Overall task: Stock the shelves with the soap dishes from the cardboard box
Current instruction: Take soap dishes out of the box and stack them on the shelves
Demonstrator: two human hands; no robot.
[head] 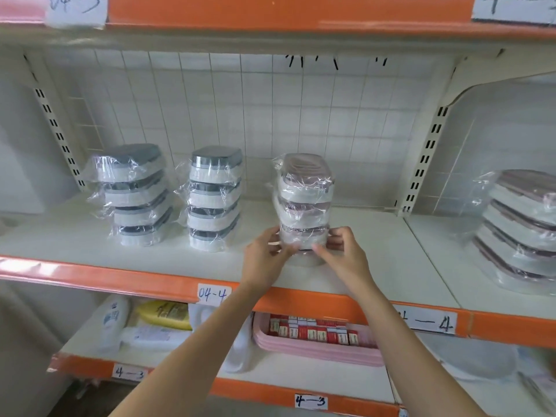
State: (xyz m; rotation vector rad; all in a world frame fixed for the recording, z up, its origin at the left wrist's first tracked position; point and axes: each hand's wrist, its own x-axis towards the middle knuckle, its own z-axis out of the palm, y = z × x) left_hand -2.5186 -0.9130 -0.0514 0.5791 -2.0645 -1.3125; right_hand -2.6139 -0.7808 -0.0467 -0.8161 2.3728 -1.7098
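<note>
Head view, stocking in progress. My left hand and right hand both grip the lower part of the pink stack of wrapped soap dishes, fingers curled against its two sides, thumbs toward its front. The stack stands upright on the middle shelf, near the front edge, roughly at the centre of the bay labelled 04-4. I judge that I am squaring or seating it, not carrying it; whether its base fully rests on the shelf is hidden behind my fingers.

Done so far, as far as shown: two grey stacks stand to the left of the pink one, apart from it and from each other, each four dishes high. A further pink stack leans in the neighbouring bay to the right.

Left to do: bare shelf remains between the held stack and the right upright, so more stacks would fit. The cardboard box is out of view, so I cannot tell how many dishes remain in it.

The lower shelf holds a pink tray of small red cartons, a yellow bottle and white bottles, none of them part of this task.
</note>
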